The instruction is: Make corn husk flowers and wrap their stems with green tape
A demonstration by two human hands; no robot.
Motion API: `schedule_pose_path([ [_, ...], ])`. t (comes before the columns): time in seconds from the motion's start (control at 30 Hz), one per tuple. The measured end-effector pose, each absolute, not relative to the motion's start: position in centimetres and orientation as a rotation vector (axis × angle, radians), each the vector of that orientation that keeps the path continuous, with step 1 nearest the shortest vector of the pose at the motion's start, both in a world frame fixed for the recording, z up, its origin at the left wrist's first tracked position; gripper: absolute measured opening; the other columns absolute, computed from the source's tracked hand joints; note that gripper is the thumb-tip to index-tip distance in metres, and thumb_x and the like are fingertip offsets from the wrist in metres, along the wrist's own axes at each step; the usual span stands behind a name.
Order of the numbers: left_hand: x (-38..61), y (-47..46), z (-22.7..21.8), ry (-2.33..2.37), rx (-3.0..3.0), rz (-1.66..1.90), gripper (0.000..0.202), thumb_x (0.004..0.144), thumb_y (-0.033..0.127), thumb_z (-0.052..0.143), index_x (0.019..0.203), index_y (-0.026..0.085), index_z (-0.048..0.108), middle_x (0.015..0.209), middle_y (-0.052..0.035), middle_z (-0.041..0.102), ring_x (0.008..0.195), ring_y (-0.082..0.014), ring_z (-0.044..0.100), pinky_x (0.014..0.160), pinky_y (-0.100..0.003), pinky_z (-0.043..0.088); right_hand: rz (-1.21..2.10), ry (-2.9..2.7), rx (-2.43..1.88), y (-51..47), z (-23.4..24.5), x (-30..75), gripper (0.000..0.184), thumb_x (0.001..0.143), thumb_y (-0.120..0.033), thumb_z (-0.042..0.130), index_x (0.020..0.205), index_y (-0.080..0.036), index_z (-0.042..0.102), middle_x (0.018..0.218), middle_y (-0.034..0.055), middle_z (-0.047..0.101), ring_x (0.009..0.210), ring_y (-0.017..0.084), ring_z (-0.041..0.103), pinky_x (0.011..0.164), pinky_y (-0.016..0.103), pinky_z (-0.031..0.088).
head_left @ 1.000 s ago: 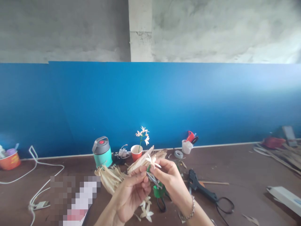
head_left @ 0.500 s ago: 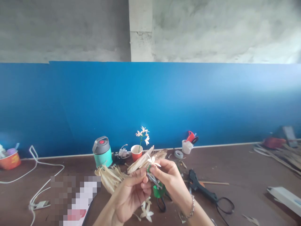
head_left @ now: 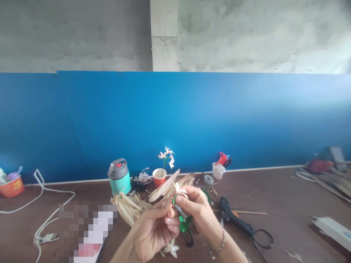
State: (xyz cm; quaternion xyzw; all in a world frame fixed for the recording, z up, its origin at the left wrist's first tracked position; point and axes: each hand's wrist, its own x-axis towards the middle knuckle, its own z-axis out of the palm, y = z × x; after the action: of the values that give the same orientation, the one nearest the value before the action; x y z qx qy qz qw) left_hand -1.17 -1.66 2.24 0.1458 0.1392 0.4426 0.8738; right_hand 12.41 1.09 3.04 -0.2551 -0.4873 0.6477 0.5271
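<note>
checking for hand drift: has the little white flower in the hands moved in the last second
Yes, slightly: the white flower has dropped a little lower against the red cup, which stayed put.

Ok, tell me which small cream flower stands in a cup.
The cream flower sprig in the red paper cup. The single flower is pinched between left hand and right hand; the loose flower lies on the brown table.

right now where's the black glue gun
In the head view the black glue gun lies on the brown table, just right of the right hand that pinches the small white flower, in front of the grey tape roll.
</note>
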Motion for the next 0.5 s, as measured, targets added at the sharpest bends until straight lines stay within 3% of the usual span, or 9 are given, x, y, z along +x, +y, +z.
schedule_pose_path([
  [0.3, -1.1, -1.4, 2.2, 0.465, 0.456, 1.046, 0.012, 0.066, 0.014, 0.076, 0.074, 0.011, 0.067, 0.060, 0.0001, 0.056, 0.054, -0.0056, 0.048, 0.056, -0.017, 0.040, 1.513, -1.279, -0.640, 1.4, 3.1, 12.9, 0.030, 0.065, -0.043, 0.074, 0.066, -0.015, 0.062, 0.059, 0.0005, 0.061, 0.054, 0.012, 0.054, 0.053, 0.022, 0.042],
  [0.43, -0.8, -1.5, 3.0, 0.751, 0.788, 1.278, 0.015, 0.070, 0.023, 0.073, 0.081, 0.015, 0.068, 0.079, -0.0039, 0.065, 0.072, -0.0128, 0.055, 0.067, -0.022, 0.041, 1.205, -1.432, -0.860, 1.9, 3.0, 12.9, 0.024, 0.067, -0.038, 0.070, 0.063, -0.015, 0.062, 0.057, -0.0007, 0.058, 0.055, 0.012, 0.050, 0.051, 0.022, 0.039],
  [0.5, -0.7, -1.6, 3.3, 0.916, 0.935, 1.368, 0.019, 0.067, 0.027, 0.075, 0.080, 0.016, 0.067, 0.079, -0.0037, 0.066, 0.075, -0.0153, 0.056, 0.067, -0.022, 0.040, 1.048, -1.517, -0.944, 1.9, 2.9, 12.8, 0.017, 0.069, -0.030, 0.066, 0.061, -0.015, 0.061, 0.057, -0.0010, 0.056, 0.056, 0.013, 0.048, 0.049, 0.021, 0.036],
])
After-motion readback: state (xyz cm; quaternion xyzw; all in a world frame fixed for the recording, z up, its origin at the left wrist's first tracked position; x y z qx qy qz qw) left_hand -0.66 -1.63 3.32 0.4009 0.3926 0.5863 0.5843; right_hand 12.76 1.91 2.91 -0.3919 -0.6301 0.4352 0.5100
